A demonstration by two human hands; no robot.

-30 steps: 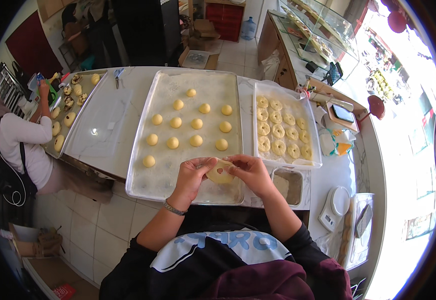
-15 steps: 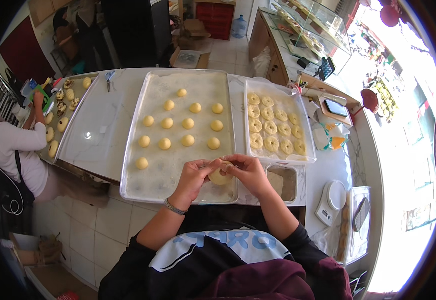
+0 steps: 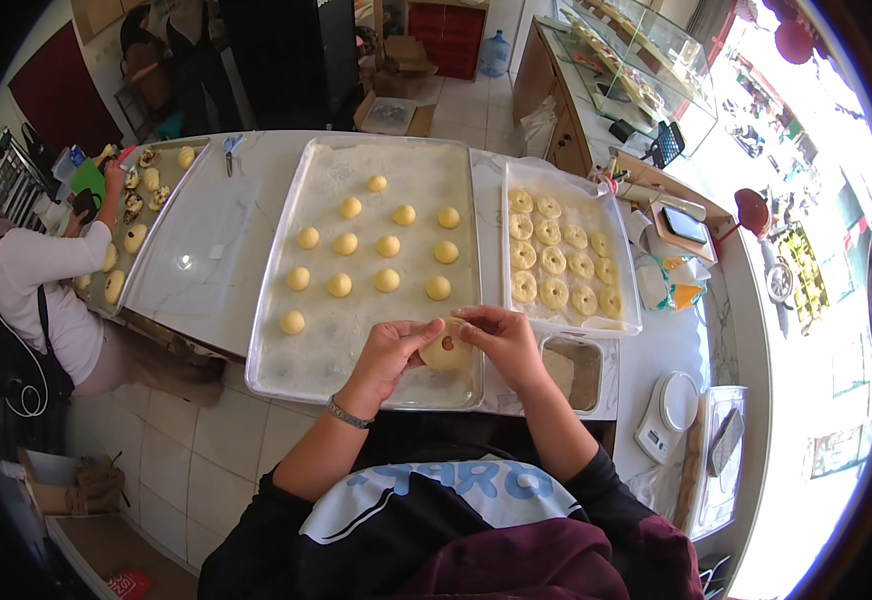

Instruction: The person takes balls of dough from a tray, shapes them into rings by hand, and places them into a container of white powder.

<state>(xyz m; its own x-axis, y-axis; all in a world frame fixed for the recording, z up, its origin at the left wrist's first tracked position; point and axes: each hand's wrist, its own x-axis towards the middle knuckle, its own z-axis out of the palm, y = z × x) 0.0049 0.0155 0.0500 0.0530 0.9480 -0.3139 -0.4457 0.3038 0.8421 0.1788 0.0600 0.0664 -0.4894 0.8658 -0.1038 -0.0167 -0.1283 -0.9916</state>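
Note:
A pale yellow dough ring (image 3: 445,355) hangs between my two hands above the near right corner of a large metal tray. My left hand (image 3: 396,352) pinches its left side, and my right hand (image 3: 501,345) grips its upper right side; both are closed on it. Through the hole a bit of finger shows. On the floured tray (image 3: 336,360) sit several round dough balls (image 3: 387,246) in loose rows. To the right, a white lined box (image 3: 632,290) holds several flat dough rings (image 3: 553,261) set in rows.
A flour container (image 3: 584,378) stands beside my right wrist. Farther right are a white scale (image 3: 668,415), a phone (image 3: 684,225) and a plastic package (image 3: 673,283). At left, a co-worker (image 3: 56,290) works over a tray of topped breads (image 3: 136,238). Blue-handled scissors (image 3: 231,152) lie at the back.
My fingers have shifted slightly on the dough ring, and its hole shows more plainly. The co-worker's hand has moved up and now holds something red. The view has turned a little.

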